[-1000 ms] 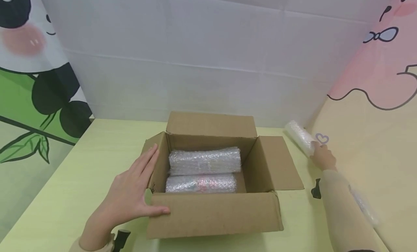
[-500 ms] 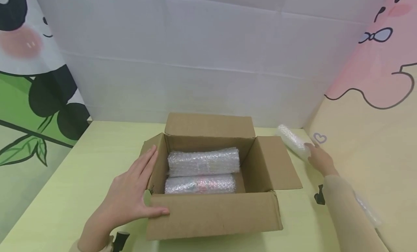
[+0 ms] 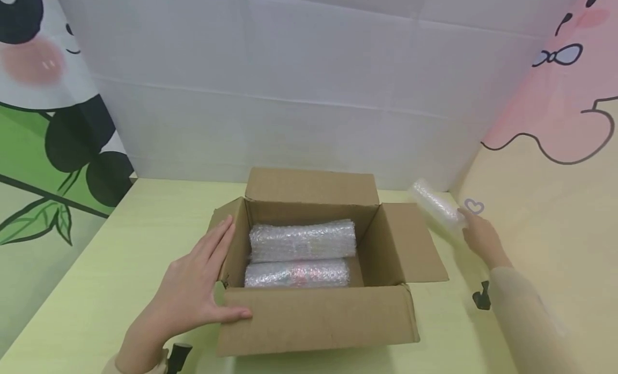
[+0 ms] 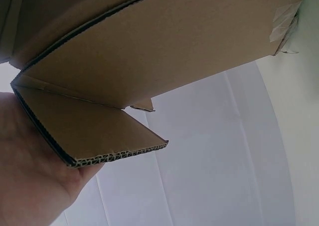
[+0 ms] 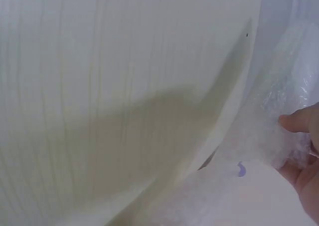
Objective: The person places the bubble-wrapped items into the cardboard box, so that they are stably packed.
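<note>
The open cardboard box (image 3: 318, 317) stands in the middle of the table. Two bubble-wrapped bundles (image 3: 303, 241) lie side by side in it. My left hand (image 3: 185, 288) rests on the box's near left corner, its fingers straight along the left flap and its thumb on the front flap. In the left wrist view, the palm lies against a side flap (image 4: 94, 126). At the back right, my right hand (image 3: 483, 240) pinches the near end of another bubble-wrapped roll (image 3: 434, 202) between thumb and fingers. The right wrist view shows this roll (image 5: 279, 106) above the table, with a shadow below.
Yellow table surface (image 3: 116, 256) lies left of the box. A white sheet wall (image 3: 314, 95) stands close behind, and a printed beige wall (image 3: 555, 229) borders the right side near my right arm. Another clear-wrapped item is mostly hidden behind the right sleeve.
My right hand has shifted slightly with the roll, and its forearm has swung a little to the right. The roll's far end has risen slightly. The left hand and box have stayed still.
</note>
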`<state>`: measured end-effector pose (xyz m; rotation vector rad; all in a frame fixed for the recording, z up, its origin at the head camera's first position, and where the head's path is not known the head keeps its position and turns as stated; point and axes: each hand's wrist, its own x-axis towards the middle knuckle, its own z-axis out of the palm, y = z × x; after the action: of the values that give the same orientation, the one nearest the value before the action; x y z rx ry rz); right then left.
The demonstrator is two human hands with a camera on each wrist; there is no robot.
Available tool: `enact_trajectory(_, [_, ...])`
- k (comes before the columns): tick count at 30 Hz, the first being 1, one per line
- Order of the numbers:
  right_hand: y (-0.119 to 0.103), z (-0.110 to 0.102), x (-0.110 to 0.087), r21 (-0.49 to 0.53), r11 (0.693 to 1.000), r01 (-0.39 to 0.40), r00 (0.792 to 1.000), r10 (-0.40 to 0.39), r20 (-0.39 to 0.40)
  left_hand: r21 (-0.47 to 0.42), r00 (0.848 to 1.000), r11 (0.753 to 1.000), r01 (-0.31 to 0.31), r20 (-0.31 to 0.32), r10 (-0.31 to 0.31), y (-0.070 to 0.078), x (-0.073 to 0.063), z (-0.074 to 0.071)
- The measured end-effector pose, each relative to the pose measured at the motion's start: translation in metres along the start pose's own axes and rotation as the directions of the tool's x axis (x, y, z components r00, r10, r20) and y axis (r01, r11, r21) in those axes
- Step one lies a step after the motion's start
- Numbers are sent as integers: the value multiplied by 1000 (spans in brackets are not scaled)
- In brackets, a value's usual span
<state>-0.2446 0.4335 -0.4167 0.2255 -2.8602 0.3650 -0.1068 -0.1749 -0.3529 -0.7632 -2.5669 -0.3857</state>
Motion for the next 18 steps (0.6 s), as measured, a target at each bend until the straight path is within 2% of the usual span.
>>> enact_trajectory(3, [-8,-12,1,-14,1000,20,998,-21,-54,4,1000,1000,0,-1,0,0,0,0])
enact_trajectory(7, [-22,-31,3,-45,997,67,985,-73,-155,6,1000,1000,-2,-3,2,0,0,0])
enact_trajectory(13, [-55,-60,6,-40,992,121,956,-128,-264,8,1000,1000,-5,-4,5,-1,1,0])
enact_trajectory(18, [-89,-80,4,-24,983,183,930,-181,-319,8,1000,1000,0,4,0,-1,1,0])
